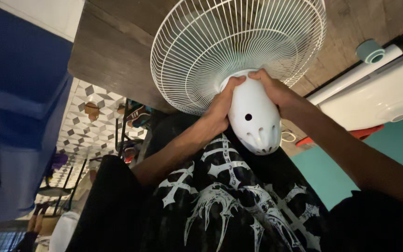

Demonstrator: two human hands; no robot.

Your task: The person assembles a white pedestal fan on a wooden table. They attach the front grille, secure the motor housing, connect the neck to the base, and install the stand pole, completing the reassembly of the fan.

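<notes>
Two hands on the fan motor

We press the fingers of our left hand (221, 108) and right hand (272, 89) around the white egg-shaped plastic motor housing (253, 119), just behind the white round wire fan grille (239, 42). Grille is already mounted, we judge. Dark wooden tabletop (113, 51) ends close left; white tube (355, 74) lies near right.

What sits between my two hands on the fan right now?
In the head view, the white motor housing lies between the left hand and right hand, both gripping it just behind the wire grille.
</notes>
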